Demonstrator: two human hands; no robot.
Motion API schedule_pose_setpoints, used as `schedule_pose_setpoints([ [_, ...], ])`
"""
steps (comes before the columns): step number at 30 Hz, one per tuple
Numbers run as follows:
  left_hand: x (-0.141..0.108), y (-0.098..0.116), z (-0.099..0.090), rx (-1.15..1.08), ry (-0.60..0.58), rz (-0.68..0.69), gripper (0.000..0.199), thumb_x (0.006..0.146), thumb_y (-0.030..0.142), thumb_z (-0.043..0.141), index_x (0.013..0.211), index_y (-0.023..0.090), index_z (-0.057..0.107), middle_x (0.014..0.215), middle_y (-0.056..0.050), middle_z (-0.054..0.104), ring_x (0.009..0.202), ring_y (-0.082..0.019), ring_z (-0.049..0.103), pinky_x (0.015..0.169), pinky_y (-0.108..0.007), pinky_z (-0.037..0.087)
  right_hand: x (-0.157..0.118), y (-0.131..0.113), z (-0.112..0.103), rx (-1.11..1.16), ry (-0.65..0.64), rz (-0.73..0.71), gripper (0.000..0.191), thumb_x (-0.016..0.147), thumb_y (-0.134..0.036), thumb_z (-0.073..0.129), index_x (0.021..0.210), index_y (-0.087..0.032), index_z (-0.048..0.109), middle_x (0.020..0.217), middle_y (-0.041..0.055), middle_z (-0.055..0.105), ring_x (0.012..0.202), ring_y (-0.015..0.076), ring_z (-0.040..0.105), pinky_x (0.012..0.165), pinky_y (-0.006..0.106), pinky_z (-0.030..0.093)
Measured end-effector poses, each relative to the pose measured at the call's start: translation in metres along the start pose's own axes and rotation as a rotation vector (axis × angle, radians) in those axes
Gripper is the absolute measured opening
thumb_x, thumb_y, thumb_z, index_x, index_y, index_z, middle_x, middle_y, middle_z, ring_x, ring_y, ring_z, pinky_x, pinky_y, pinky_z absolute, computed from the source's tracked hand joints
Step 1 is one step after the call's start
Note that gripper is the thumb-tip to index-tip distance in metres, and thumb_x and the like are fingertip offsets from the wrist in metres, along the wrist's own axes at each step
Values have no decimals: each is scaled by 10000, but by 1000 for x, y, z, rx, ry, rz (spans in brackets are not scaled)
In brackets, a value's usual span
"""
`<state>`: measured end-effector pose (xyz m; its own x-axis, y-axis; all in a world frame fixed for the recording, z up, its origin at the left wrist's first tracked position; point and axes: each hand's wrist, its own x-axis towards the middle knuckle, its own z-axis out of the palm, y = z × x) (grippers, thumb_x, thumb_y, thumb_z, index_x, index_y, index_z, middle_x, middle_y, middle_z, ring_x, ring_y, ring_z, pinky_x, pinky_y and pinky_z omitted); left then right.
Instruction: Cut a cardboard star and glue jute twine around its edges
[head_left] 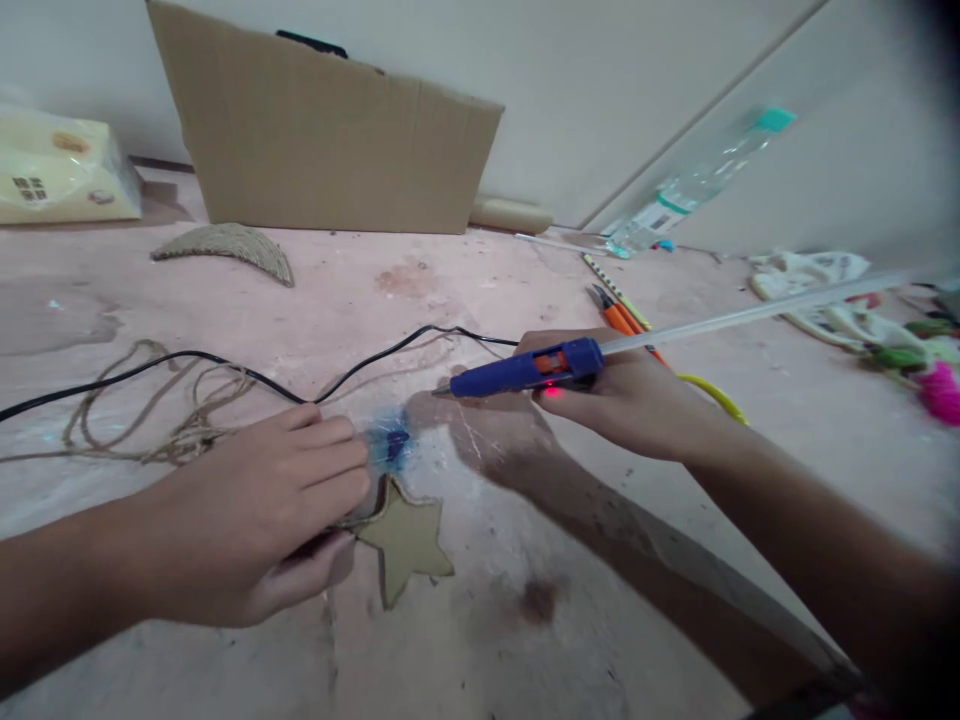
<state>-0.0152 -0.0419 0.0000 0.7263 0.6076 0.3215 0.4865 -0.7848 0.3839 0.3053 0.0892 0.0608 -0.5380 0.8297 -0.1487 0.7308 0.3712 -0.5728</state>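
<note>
My right hand grips a blue hot glue gun, its metal nozzle pointing left. A long clear glue stick sticks out of its back, and a red light glows on its side. Beside the nozzle, lower left, is a cardboard star with twine along its upper left edge. The fingers of my left hand are closed at the star's left point; the exact grip is partly hidden. Loose twine lies behind that hand. A blue stain marks the surface just above the star.
A black cord crosses the surface. At the back stand a cardboard sheet, a tissue pack and a plastic bottle. A twine-covered crescent lies at left; orange-handled scissors and colourful yarn at right.
</note>
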Motion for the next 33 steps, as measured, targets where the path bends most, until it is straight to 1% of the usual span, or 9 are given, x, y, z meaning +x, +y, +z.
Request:
schedule_pose_setpoints([
  [5,2,-2,0,-29,-28,-8,125,1077,174,507,971,222,553,911,2,609,859,-215,524,850,-376,394,3,-25,-9,-98,-33,-3,308,827,-543,701,782,-239,693,916,66,754,830,281,664,727,368,459],
  [8,3,-3,-2,-89,-69,-28,97,1058,187,536,970,227,542,915,0,594,850,-219,527,835,-373,396,1,-40,-23,-268,-5,-61,206,840,-418,626,715,-254,634,754,29,680,728,241,629,651,342,412],
  [11,3,-3,-6,-154,-103,-49,70,1039,185,550,989,231,536,933,-8,592,860,-224,545,815,-368,396,-4,-43,-37,-337,-33,-192,205,884,-375,615,718,-256,599,633,-1,557,624,190,540,584,323,356],
  [13,3,-3,-8,-173,-104,-54,85,1031,167,533,980,235,526,924,-9,586,853,-227,545,803,-369,390,-8,-40,-39,-305,-105,-347,175,945,-330,628,791,-248,639,699,-4,598,628,164,551,584,311,383],
  [17,4,-4,-8,-174,-83,-60,104,1023,165,536,950,236,518,887,-2,573,829,-227,524,779,-367,367,-21,-33,-15,-153,-193,-649,245,1085,-436,651,937,-241,658,885,30,680,724,172,626,634,316,462],
  [19,5,-5,-7,-187,-88,-68,101,1014,170,565,949,236,526,888,-2,583,831,-228,524,782,-368,364,-28,-31,7,-116,-141,-696,325,1153,-486,589,942,-240,624,907,34,679,749,167,638,655,309,469],
  [22,5,-6,-6,-204,-99,-90,115,1016,172,578,934,233,524,896,-5,579,847,-232,515,802,-377,360,-38,-27,37,-136,-33,-781,305,1223,-400,444,1037,-228,614,962,41,711,781,149,663,677,288,474],
  [27,3,-5,-5,-195,-98,-98,143,1051,179,567,928,224,510,887,0,551,854,-223,480,819,-384,346,-42,-12,68,-165,61,-806,256,1223,-373,435,1091,-232,602,945,32,729,733,144,672,641,279,476],
  [33,5,-6,-7,-181,-102,-87,170,1046,137,562,903,225,532,869,-2,566,838,-220,501,804,-384,360,-44,-1,79,-141,142,-762,292,1218,-368,398,1098,-266,643,911,30,739,723,166,703,652,298,522],
])
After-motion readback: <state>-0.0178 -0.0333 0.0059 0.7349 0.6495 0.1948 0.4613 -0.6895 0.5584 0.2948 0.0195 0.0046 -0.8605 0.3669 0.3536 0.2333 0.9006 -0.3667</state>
